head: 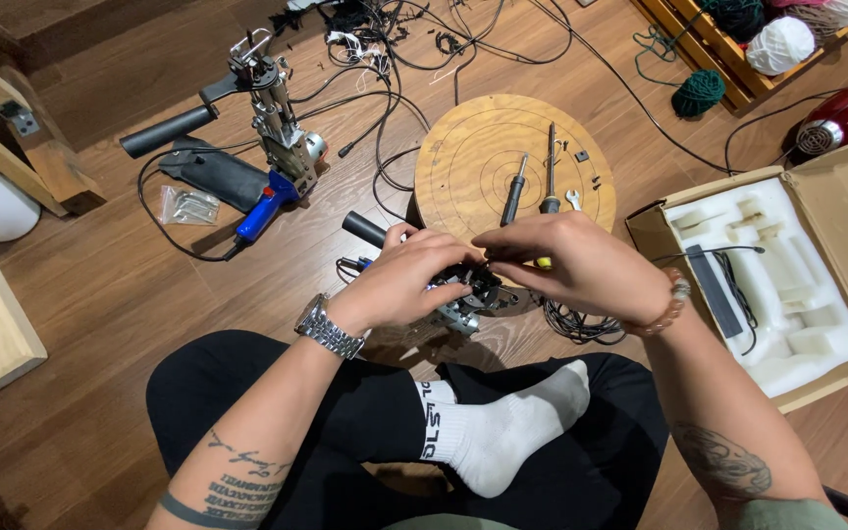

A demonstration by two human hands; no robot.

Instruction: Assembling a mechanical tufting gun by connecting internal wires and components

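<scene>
Flanking both hands: open cardboard box, white foam insert

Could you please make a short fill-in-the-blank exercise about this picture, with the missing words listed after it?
1. Both hands, the left hand and the right hand, work on a small metal ____ held above the floor.
2. Two screwdrivers lie on a round ____ disc.
3. The open cardboard box at the person's right holds white ____ packing.
4. A metal ____ sits on the left wrist.

Missing words: machine; wooden; foam; watch
</scene>
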